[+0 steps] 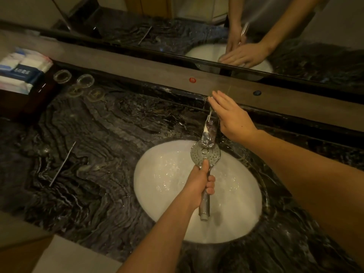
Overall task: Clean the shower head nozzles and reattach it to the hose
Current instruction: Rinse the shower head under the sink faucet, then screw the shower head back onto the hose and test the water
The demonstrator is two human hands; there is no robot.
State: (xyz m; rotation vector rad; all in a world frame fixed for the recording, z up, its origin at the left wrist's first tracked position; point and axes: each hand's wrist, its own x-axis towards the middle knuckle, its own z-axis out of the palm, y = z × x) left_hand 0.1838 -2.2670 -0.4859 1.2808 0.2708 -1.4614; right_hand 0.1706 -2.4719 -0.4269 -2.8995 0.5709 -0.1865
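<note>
Countertop (82, 134) of dark veined marble around white sink (157, 184), mirror (177, 26) behind.

I see open desk (82, 134) left of the sink (161, 194); only a thin rod (62, 164) lies there. The faucet (209, 131) blocks the basin's far rim, glasses (73, 78) crowd the back-left corner.

Dim, warm light falls on a dark veined marble desk (82, 146) with a white oval sink (169, 186) set in it. A brown ledge (137, 62) runs behind, under a wide mirror (177, 26).
</note>
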